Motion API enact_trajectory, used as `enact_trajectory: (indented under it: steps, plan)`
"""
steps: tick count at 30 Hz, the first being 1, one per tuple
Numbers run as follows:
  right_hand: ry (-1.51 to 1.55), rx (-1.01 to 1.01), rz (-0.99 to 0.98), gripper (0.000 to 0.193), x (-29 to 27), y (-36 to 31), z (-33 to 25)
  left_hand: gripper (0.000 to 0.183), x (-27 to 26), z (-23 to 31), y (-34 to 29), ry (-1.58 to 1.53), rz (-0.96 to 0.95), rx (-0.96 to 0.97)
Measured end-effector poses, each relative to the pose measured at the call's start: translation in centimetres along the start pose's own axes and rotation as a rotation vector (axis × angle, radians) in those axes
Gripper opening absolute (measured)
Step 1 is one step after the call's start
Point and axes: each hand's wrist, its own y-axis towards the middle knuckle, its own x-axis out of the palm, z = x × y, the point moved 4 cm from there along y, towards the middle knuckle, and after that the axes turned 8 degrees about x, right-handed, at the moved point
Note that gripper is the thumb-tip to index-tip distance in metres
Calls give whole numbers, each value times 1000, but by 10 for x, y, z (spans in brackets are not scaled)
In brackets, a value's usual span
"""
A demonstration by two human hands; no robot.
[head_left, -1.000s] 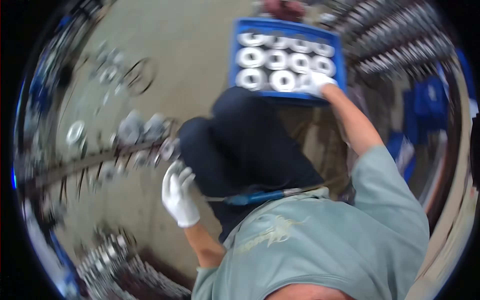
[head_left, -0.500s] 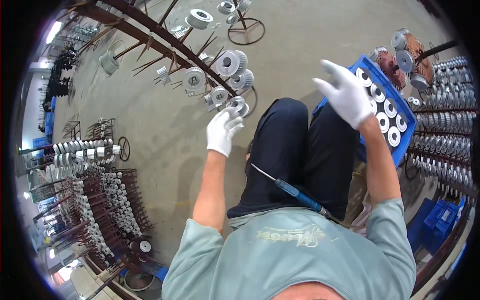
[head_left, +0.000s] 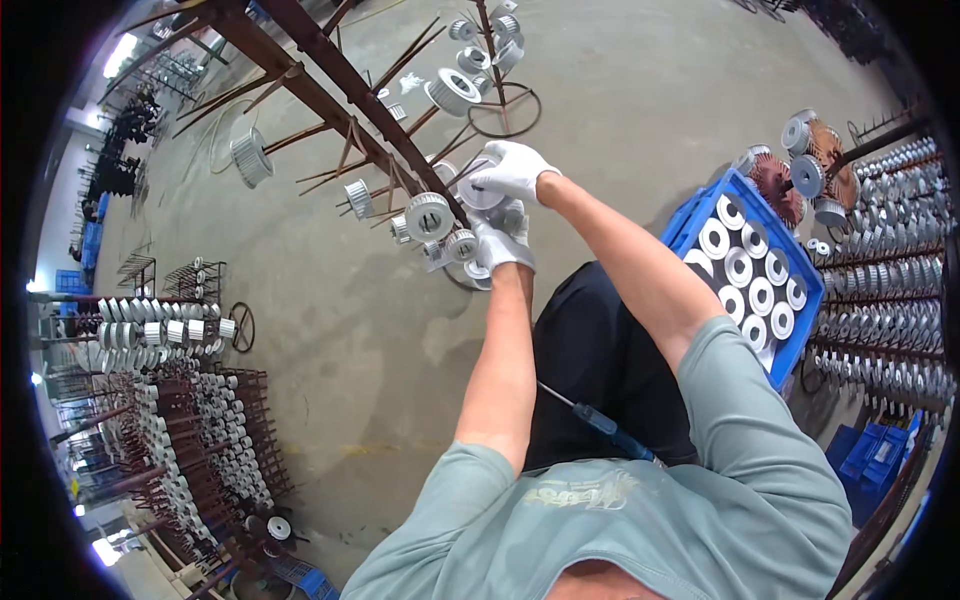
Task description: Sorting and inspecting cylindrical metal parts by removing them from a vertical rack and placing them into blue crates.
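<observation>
I wear white gloves on both hands. My right hand (head_left: 514,172) is closed on the edge of a silver pulley (head_left: 479,192) at the near end of the rusty rack (head_left: 350,90). Just below it, my left hand (head_left: 503,245) curls up around another metal pulley (head_left: 512,212), mostly covered by the fingers. Beside the hands, toothed pulleys (head_left: 430,217) sit on the rack's pegs, with a smaller one (head_left: 461,244) close to my left wrist. A screwdriver (head_left: 600,420) with a blue handle lies across my lap.
A blue crate (head_left: 806,340) at the right holds rows of silver pulleys. Behind it stand brownish racks with more pulleys (head_left: 808,176). Loaded racks (head_left: 165,440) fill the left side. A small stand with a round base (head_left: 505,110) is ahead on the concrete floor (head_left: 640,90).
My right hand has swung left from beside the crate to a pulley on the rack. My left hand has moved right and closed beneath it. The view has shifted, uncovering more of the crate.
</observation>
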Motion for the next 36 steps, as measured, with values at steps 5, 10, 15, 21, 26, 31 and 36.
enact_trajectory:
  steps: [5, 10, 15, 21, 26, 31, 36]
  plan:
    - [-88, -6, -63, 56, 5, -2, -5, 41, -6, 11, 7, 106, 96, 74]
    - [-125, 57, -40, 47, 14, -21, -6, 42, -9, 34, -13, 171, 6, 119]
    - [37, 328, -20, 37, 43, -56, -8, 26, -42, 68, 5, 199, 30, 9]
    - [86, 174, 212, 32, 59, -78, -10, 35, -58, 72, 34, 516, -326, -89]
    - [-148, -144, 196, 34, 64, -78, -19, 34, -81, 63, 67, 226, -431, -252]
    - [-161, -40, 93, 33, 47, -84, -22, 34, 5, 74, -25, 367, -125, -277]
    - [-55, 58, 171, 32, 68, -73, -17, 35, -38, 139, 18, 455, -455, -361]
